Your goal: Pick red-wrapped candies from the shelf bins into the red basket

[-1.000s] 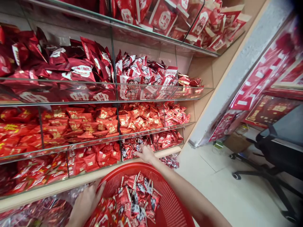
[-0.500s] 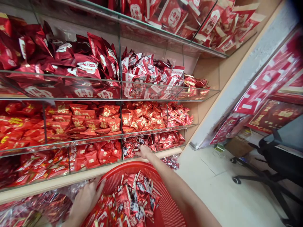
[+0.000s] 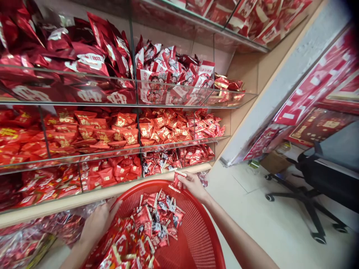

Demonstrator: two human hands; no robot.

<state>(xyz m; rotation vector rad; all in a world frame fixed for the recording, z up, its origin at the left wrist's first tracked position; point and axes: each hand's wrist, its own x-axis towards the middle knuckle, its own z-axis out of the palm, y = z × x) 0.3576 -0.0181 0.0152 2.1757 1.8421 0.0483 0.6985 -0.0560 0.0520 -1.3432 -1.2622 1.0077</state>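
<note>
My left hand [image 3: 99, 220] grips the left rim of a red plastic basket [image 3: 206, 228], its fingers over the edge. Inside the basket lie many small red wrapped candies [image 3: 157, 216], some with grey and white prints. My right hand [image 3: 193, 185] pinches a single red candy packet [image 3: 177, 181] with pale zigzag ends, just above the basket's far rim. Right behind it, the lowest shelf holds a compartment of similar small packets [image 3: 159, 162].
Shelves with clear dividers hold red packets [image 3: 106, 132] and larger dark red bags [image 3: 92, 63]. A wooden ledge [image 3: 56, 206] runs along the bottom. To the right stands a black wheeled chair [image 3: 328, 179] on pale tiles; plastic-wrapped goods [image 3: 25, 243] lie at lower left.
My right hand has come back from the lowest shelf compartment toward the basket's rim, now with a candy packet in its fingers. My left hand stays at the basket's rim. The view has shifted slightly.
</note>
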